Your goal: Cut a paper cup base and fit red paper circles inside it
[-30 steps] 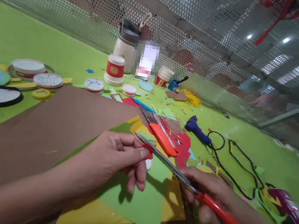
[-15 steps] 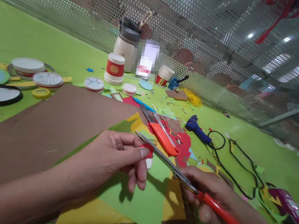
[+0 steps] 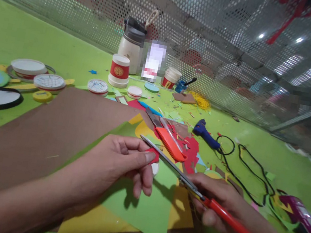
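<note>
My left hand (image 3: 128, 160) pinches a small piece of red paper (image 3: 153, 155) between thumb and forefinger. In my right hand (image 3: 216, 195) is a pair of scissors with red handles (image 3: 233, 222). The blades lie close together along the upper edge of the red paper; whether they bite into it I cannot tell. A small white disc (image 3: 155, 168) shows just under the paper, beside my left fingers. Below both hands lie sheets of green paper (image 3: 154, 208) and yellow paper (image 3: 100, 223). An orange utility knife (image 3: 170, 143) rests just beyond the blades.
Brown cardboard (image 3: 82, 119) spreads at left. A blue glue gun (image 3: 205, 133) with a black cord lies at right, near a purple object (image 3: 298, 212). Behind stand a red-and-white paper cup (image 3: 119, 71), a jug (image 3: 130, 48) and a mesh screen (image 3: 96, 9). Paper scraps litter the middle.
Both hands keep almost the same place. The scissors' red handle has swung slightly inward, and the view has shifted a little.
</note>
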A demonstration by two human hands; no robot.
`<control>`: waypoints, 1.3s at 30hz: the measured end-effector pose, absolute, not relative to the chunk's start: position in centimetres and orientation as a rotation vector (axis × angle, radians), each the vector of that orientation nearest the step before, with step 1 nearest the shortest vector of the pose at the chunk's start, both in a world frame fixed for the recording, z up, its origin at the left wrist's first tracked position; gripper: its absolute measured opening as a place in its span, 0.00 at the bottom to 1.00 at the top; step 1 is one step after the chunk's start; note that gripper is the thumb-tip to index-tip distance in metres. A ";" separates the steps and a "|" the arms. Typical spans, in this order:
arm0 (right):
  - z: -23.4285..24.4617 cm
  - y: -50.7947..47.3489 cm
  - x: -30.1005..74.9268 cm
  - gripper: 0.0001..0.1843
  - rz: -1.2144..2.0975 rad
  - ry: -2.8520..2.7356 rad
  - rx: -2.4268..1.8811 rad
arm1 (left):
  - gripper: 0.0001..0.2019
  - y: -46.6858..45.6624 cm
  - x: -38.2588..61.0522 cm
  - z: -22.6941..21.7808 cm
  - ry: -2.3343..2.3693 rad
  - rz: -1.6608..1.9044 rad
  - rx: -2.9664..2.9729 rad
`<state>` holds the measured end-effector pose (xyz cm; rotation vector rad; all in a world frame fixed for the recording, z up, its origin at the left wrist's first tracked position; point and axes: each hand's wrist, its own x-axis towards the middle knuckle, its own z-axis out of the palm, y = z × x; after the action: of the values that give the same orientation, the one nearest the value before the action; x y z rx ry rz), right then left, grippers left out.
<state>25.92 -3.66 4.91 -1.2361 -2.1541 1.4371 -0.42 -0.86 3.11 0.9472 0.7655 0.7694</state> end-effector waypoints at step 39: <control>6.7 -1.7 22.7 0.08 0.823 -2.175 -1.383 | 0.06 -0.6 0.0 2.8 0.701 0.783 0.933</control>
<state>22.66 -1.74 6.73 -1.3826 -2.1746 0.8225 0.03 -0.63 2.78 0.9334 0.7014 0.7831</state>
